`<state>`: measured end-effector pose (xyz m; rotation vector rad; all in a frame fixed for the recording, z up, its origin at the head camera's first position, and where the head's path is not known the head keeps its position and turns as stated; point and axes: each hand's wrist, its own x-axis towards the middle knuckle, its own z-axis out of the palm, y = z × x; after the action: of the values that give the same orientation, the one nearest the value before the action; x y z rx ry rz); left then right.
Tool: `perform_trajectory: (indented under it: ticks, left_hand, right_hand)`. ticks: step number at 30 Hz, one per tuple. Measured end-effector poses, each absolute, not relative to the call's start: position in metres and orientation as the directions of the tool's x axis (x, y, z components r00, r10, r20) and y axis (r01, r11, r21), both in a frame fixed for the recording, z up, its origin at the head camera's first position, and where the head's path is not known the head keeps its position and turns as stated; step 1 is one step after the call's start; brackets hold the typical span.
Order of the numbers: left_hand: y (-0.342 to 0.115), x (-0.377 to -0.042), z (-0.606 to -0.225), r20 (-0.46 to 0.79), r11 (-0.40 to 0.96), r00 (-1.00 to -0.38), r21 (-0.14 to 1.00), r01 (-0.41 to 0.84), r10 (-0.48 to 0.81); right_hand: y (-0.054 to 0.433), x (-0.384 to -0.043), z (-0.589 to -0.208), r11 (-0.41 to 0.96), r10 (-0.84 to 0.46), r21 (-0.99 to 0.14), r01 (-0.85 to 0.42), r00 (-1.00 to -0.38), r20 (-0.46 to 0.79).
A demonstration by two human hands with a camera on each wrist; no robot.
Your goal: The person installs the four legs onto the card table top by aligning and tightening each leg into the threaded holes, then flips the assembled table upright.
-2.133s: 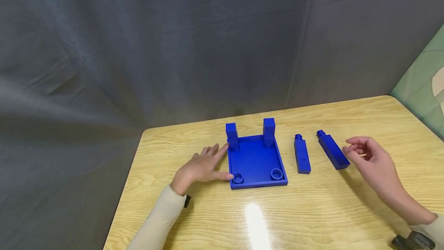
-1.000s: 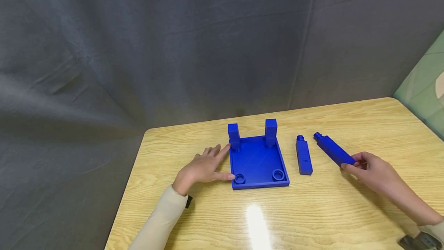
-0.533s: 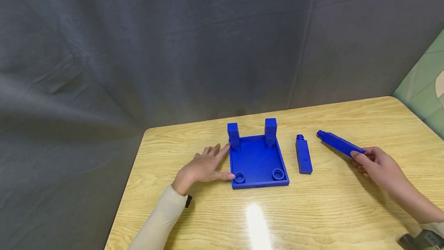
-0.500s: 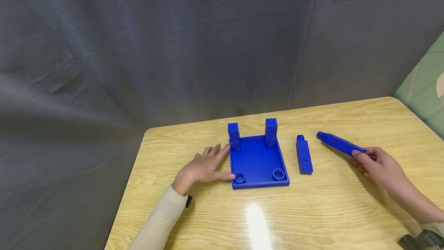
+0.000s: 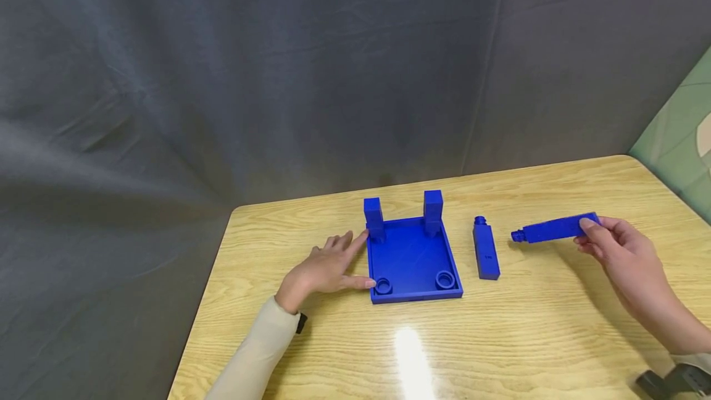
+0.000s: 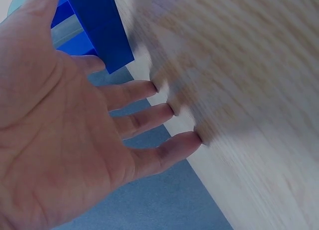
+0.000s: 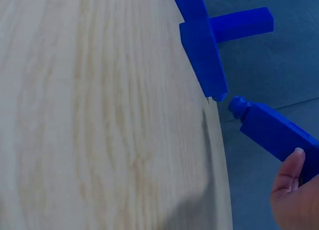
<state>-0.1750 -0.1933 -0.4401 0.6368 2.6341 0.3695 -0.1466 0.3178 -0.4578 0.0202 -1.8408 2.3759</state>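
A square blue toy tabletop (image 5: 410, 258) with a raised rim lies underside up. Square legs (image 5: 432, 212) stand at its two far corners; round sockets (image 5: 445, 280) show at the two near corners. My left hand (image 5: 322, 267) rests with spread fingers along its left side, thumb and index finger touching the rim. In the left wrist view, the other fingertips (image 6: 182, 142) touch the wood. Between finger and thumb, my right hand (image 5: 630, 258) pinches a blue leg (image 5: 555, 229) by its plain end, raised off the table, threaded end pointing left. Another leg (image 5: 486, 252) lies right of the tabletop.
The wood-grain table (image 5: 478, 338) has its far edge against a dark grey curtain (image 5: 355, 79). A green patterned surface (image 5: 680, 122) is at the far right. Glare (image 5: 411, 363) marks the near part of the table.
My right hand reached the right-hand leg, took it by its plain end, lifted it and turned it until it lies nearly level across the view. My left hand has stayed at the tabletop.
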Motion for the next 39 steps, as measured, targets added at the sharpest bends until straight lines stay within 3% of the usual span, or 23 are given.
perform_trajectory:
  ticks: [12,21,32,39]
  left_hand:
    - [-0.193,-0.175,-0.441,-0.32,0.864,-0.818,0.34,0.372,0.478]
    - [-0.193,-0.175,-0.441,-0.315,0.864,-0.821,0.339,0.372,0.477]
    - [-0.193,-0.175,-0.44,-0.314,0.856,-0.814,0.354,0.377,0.488]
    - [-0.193,-0.178,-0.438,-0.33,0.858,-0.811,0.361,0.365,0.484]
  right_hand:
    - [0.298,-0.146,-0.446,-0.452,0.154,-0.855,-0.254,-0.966,0.206]
    - [0.28,-0.142,-0.433,-0.439,0.063,-0.869,-0.23,-0.972,0.226]
    - [0.23,-0.133,-0.428,-0.222,-0.069,-0.956,-0.194,-0.974,0.214]
    - [0.209,-0.133,-0.422,-0.088,-0.087,-0.977,-0.195,-0.975,0.202]
